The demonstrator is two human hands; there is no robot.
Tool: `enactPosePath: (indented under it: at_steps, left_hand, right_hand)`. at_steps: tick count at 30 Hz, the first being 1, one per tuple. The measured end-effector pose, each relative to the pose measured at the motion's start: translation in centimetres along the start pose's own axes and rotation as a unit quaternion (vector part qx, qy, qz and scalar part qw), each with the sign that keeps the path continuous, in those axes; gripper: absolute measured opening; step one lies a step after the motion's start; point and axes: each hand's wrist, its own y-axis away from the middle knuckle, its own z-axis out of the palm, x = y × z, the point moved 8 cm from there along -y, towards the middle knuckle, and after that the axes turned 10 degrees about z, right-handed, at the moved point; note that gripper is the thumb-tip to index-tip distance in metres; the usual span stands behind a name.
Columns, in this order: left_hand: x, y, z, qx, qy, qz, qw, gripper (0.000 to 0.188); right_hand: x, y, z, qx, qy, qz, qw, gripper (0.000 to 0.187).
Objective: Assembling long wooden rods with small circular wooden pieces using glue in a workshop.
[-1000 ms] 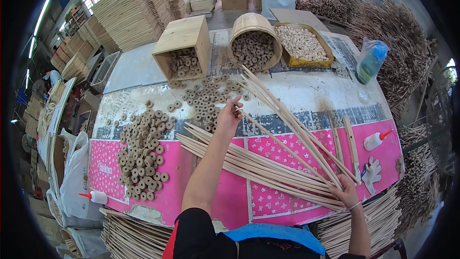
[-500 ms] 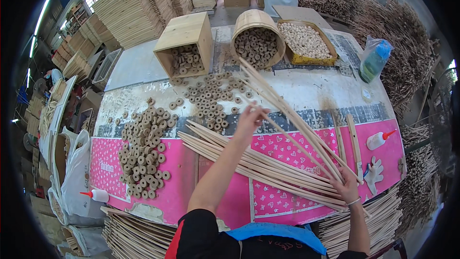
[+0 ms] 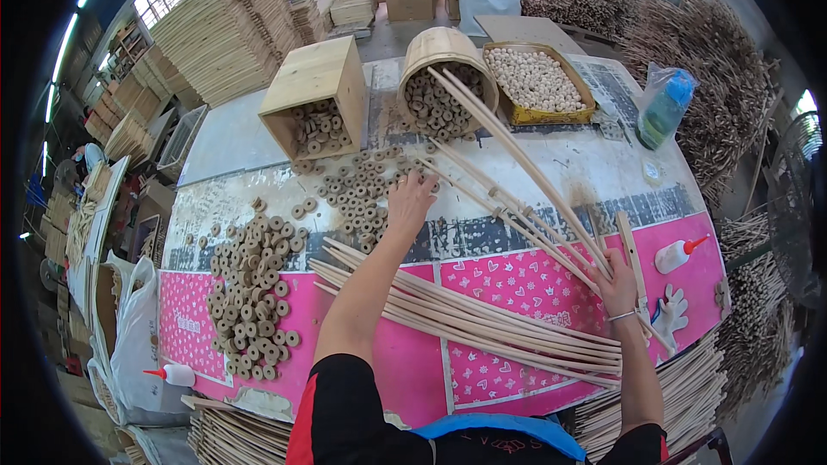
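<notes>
My right hand is closed round a bundle of long thin wooden sticks, which slant away to the upper left across the table. Small rings sit part-way along two of the lower sticks. Fingers apart, my left hand reaches down among loose brown wooden rings in the middle of the table; its fingertips are at the rings, and no ring shows clearly in its grip. More sticks lie in a row on the pink covering, under and beside my left forearm.
A heap of larger rings lies left. At the back stand a tipped wooden box, a tipped wooden bucket and a yellow tray of pale beads. Glue bottles, a glove and a blue-green bottle stand or lie near the edges.
My left hand has left the stick tips and moved left to the loose rings. My right hand and its sticks have shifted slightly up, and the held sticks have spread apart.
</notes>
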Motion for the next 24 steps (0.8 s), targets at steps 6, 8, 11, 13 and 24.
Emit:
enactPosePath:
  at_steps: [6, 8, 11, 13, 24]
  left_hand:
    - [-1.7, 0.3, 2.1, 0.034, -0.049, 0.023, 0.998, 0.029]
    - [-2.0, 0.3, 2.0, 0.07, 0.024, 0.009, 0.997, 0.028]
    - [-4.6, 0.3, 2.4, 0.134, 0.384, -0.146, 0.902, 0.022]
    - [-4.9, 0.7, 3.9, 0.139, 0.646, -0.267, 0.702, 0.025]
    - [-3.8, 0.4, 6.5, 0.121, 0.78, -0.367, 0.492, 0.017]
  right_hand:
    - [-2.4, 1.0, -0.4, 0.06, 0.067, -0.09, 0.992, 0.026]
    - [-2.9, 0.9, -1.1, 0.06, 0.111, -0.096, 0.987, 0.026]
    - [-4.8, 1.2, -1.6, 0.107, 0.134, -0.147, 0.974, 0.026]
    - [-3.2, 0.4, -1.0, 0.118, 0.174, -0.151, 0.966, 0.027]
    - [-2.9, 0.0, -0.2, 0.056, 0.043, -0.127, 0.989, 0.028]
